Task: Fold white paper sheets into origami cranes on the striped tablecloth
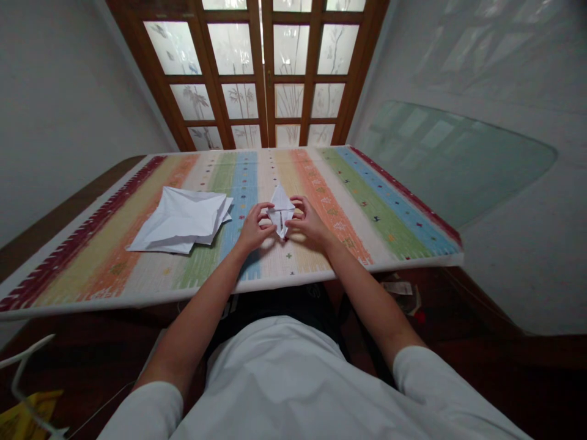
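Observation:
Between my two hands is a small piece of folded white paper (281, 205), shaped like a kite with a pointed top and a narrow lower tip. My left hand (255, 227) grips its left edge with thumb and fingers. On the opposite edge, my right hand (308, 221) holds it the same way. Creases and a slit run down the lower half of the paper. Left of my hands, a stack of white paper sheets (183, 217) lies on the tablecloth, its corners fanned out and the top sheet creased.
A striped, colourful tablecloth (353, 189) covers the table, whose front edge is close to my body. Wooden doors with frosted panes (241, 101) stand behind it. A greenish glass panel (454, 159) is at the right wall. A white cable (21, 379) shows at lower left.

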Demonstrator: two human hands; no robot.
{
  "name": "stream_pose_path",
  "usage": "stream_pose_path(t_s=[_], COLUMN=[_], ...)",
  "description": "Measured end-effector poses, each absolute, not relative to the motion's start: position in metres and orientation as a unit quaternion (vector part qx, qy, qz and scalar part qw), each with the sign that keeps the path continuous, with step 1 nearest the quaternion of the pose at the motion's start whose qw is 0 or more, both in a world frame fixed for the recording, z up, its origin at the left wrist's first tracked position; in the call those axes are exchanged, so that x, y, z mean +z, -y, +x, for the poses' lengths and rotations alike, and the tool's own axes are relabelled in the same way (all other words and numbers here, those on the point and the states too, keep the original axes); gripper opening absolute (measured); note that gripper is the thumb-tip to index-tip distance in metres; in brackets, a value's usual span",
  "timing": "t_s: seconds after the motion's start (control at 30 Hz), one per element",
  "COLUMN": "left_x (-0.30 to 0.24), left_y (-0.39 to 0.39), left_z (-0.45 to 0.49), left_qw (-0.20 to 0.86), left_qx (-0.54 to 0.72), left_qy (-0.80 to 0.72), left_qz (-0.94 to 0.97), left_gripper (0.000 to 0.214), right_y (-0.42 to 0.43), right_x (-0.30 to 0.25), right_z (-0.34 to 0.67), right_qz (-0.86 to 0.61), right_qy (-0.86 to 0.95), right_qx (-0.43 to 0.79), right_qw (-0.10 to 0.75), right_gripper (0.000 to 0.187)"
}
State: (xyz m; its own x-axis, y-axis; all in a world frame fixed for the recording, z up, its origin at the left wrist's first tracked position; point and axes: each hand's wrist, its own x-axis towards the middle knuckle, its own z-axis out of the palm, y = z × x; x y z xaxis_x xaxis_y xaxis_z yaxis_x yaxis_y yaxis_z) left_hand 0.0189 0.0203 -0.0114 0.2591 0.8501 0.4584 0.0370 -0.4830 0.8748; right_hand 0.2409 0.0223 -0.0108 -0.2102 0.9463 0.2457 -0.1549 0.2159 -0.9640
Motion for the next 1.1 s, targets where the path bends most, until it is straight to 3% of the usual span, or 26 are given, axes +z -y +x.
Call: stream_pose_path(t_s=[0.17, 0.33, 0.4, 0.53, 0.6, 0.73, 0.93, 1.03, 1.1], left_x=[-0.012, -0.015, -0.016, -0.017, -0.017, -0.019, -0.021, -0.018, -0.015], left_y=[-0.021, -0.020, -0.021, -0.022, -0.023, -0.024, -0.026, -0.024, -0.021], left_z=[0.019, 0.021, 0.021, 0.021, 0.021, 0.020, 0.019, 0.017, 0.015], left_qw=[0.360, 0.290, 0.268, 0.248, 0.247, 0.238, 0.209, 0.223, 0.227], left_qx=[0.528, 0.550, 0.565, 0.589, 0.598, 0.598, 0.591, 0.583, 0.571], left_qy=[-0.342, -0.345, -0.354, -0.380, -0.384, -0.377, -0.372, -0.367, -0.369], left_qz=[0.689, 0.703, 0.696, 0.669, 0.659, 0.666, 0.685, 0.690, 0.697], left_gripper=[0.051, 0.065, 0.071, 0.069, 0.066, 0.061, 0.073, 0.060, 0.043], right_y=[-0.024, -0.017, -0.016, -0.017, -0.019, -0.020, -0.015, -0.015, -0.017], right_x=[-0.017, -0.017, -0.015, -0.013, -0.013, -0.012, -0.014, -0.007, 0.007], right_z=[0.237, 0.232, 0.230, 0.230, 0.230, 0.230, 0.229, 0.236, 0.251], right_qz=[-0.337, -0.326, -0.326, -0.331, -0.332, -0.333, -0.330, -0.348, -0.384], right_qy=[0.569, 0.573, 0.570, 0.586, 0.609, 0.631, 0.639, 0.658, 0.660], right_qx=[0.540, 0.606, 0.609, 0.581, 0.570, 0.552, 0.560, 0.525, 0.430], right_qw=[0.521, 0.445, 0.446, 0.458, 0.441, 0.431, 0.411, 0.412, 0.482], right_gripper=[0.090, 0.093, 0.086, 0.053, 0.045, 0.043, 0.045, 0.041, 0.038])
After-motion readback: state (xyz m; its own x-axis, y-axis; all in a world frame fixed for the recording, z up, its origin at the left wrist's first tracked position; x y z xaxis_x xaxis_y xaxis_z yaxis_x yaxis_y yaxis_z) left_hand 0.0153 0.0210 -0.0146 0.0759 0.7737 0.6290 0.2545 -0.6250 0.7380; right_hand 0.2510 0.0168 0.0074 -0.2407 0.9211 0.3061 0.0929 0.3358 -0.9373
